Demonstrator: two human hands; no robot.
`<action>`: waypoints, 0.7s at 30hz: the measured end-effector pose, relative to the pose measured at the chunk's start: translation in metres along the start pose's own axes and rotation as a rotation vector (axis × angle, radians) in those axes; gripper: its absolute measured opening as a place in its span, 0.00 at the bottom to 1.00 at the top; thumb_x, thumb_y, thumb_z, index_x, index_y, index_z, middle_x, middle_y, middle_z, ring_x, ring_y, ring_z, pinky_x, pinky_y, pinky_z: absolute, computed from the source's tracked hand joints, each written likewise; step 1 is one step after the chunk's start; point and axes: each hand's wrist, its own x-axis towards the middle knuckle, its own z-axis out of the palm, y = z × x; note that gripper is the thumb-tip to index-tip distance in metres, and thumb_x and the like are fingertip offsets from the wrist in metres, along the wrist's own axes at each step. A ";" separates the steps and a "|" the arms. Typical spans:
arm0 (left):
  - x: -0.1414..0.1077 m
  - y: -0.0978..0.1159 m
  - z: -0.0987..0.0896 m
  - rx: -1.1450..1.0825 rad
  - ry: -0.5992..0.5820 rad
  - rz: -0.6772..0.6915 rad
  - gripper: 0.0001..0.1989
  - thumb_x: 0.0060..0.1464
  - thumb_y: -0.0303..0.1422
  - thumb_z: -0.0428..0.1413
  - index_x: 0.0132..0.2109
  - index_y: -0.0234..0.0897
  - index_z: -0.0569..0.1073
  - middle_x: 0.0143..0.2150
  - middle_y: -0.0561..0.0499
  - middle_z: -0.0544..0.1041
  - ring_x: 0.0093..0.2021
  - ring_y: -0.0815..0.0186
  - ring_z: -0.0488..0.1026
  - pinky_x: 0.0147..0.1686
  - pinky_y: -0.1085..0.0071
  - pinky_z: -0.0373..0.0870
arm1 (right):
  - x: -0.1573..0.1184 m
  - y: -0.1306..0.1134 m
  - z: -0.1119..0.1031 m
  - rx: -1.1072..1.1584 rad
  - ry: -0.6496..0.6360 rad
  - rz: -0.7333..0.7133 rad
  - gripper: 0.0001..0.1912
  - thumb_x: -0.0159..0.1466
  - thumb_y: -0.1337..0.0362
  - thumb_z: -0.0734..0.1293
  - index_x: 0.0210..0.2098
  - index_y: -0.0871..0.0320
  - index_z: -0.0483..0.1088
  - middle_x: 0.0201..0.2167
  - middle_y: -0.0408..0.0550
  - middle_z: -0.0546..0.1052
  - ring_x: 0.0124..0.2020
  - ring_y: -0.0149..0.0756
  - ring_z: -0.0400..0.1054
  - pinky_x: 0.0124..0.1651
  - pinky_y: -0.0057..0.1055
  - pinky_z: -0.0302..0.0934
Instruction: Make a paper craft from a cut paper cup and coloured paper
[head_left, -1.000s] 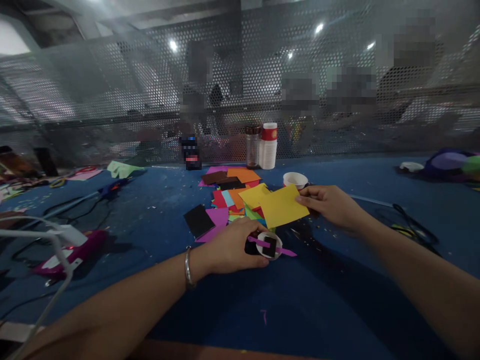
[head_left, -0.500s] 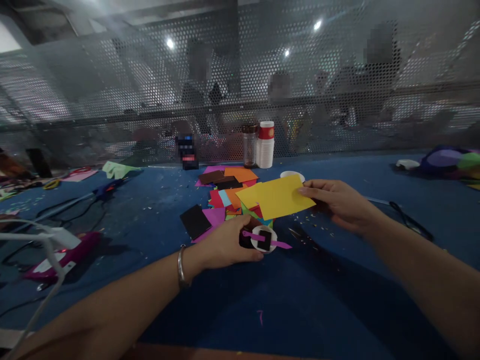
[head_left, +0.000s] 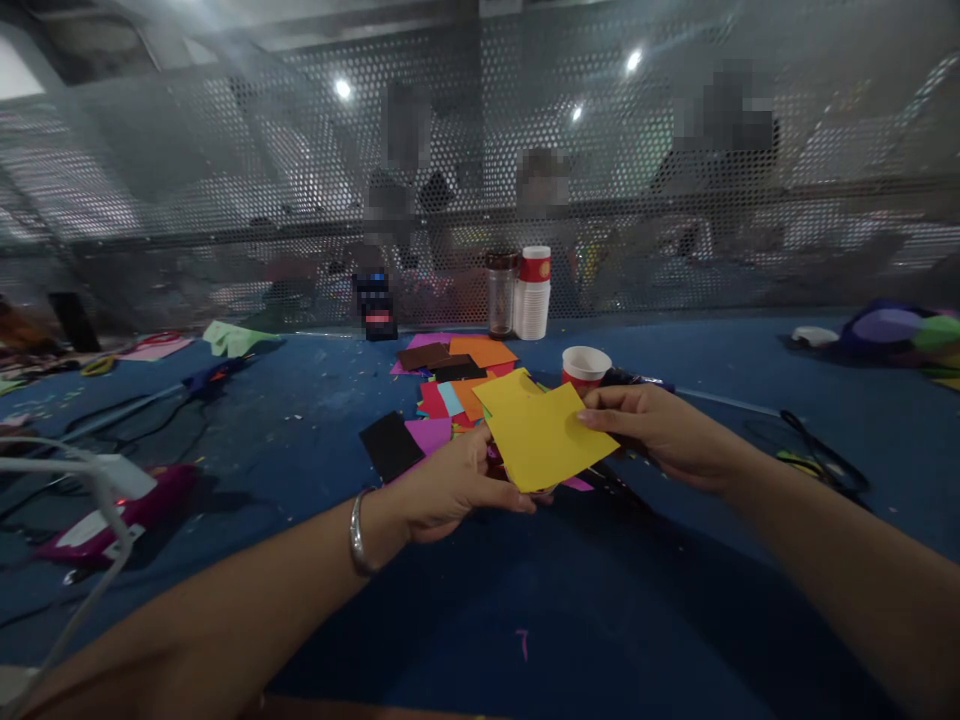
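Observation:
My right hand [head_left: 645,425] pinches a yellow sheet of paper [head_left: 551,440] at its right corner, thumb on top. The sheet is held over what my left hand [head_left: 457,480] grips, a small round white paper cup, now almost wholly covered. From under the yellow paper pokes the tip of a purple paper strip [head_left: 579,483] fixed to the cup. My left fingers curl round the cup's far side and are partly hidden. Just behind the sheet lies a pile of coloured paper [head_left: 469,392], with a black piece [head_left: 391,446] at its near left.
A red and white paper cup [head_left: 586,364] stands beyond my right hand. Farther back are a clear bottle [head_left: 501,300] and a stack of paper cups [head_left: 533,300]. A magenta power strip [head_left: 120,515] with white cables lies left. A mesh screen [head_left: 300,200] rises behind the table.
My right hand has brought the yellow sheet left and down over the cup in my left hand, hiding its black square. The red cup behind is now more exposed.

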 end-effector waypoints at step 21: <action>0.000 -0.001 0.007 -0.191 0.165 -0.075 0.19 0.48 0.24 0.65 0.49 0.36 0.77 0.52 0.42 0.79 0.49 0.59 0.77 0.46 0.67 0.74 | -0.004 -0.001 0.010 -0.045 -0.069 -0.011 0.18 0.49 0.53 0.77 0.28 0.60 0.72 0.26 0.40 0.72 0.28 0.29 0.63 0.32 0.28 0.56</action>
